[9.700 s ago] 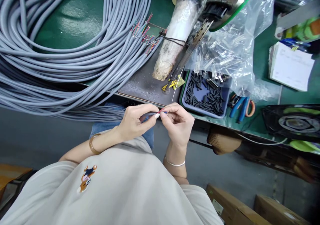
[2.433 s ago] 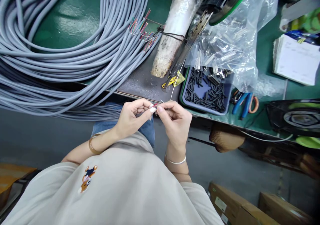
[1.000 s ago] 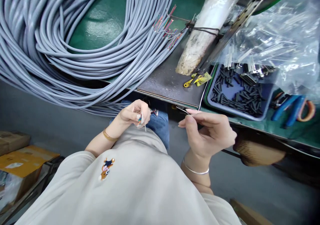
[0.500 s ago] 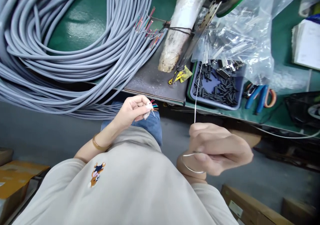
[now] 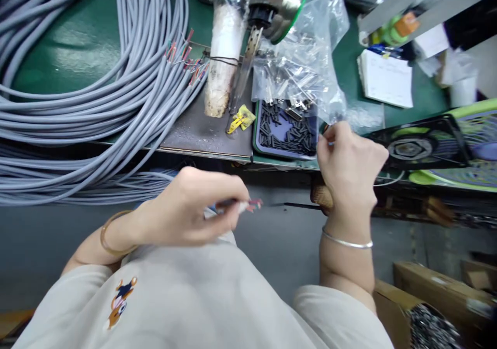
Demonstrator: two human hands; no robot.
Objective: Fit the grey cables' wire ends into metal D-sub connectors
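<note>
My left hand (image 5: 198, 206) is closed in front of my body, pinching a cable end. Several short coloured wires (image 5: 254, 204) stick out past its thumb and finger. My right hand (image 5: 345, 155) is at the bench edge, just right of a blue tray (image 5: 285, 155) of small black tubes (image 5: 293, 136). Its fingers are curled over the pliers (image 5: 331, 143); only a bit of a blue handle shows, and the rest is hidden under the hand.
Bundles of grey cable (image 5: 128, 100) lie on the left of the green bench (image 5: 93, 54). Behind the tray are a wrapped white post (image 5: 221, 69), a wire spool (image 5: 289, 10) and a clear plastic bag (image 5: 303, 64). A black fan (image 5: 411, 144) and a paper pad (image 5: 386, 77) are at right.
My right hand has let go of the pale thread and moved up and forward to the pliers. My left hand has come closer with its cable end. The view has swung right.
</note>
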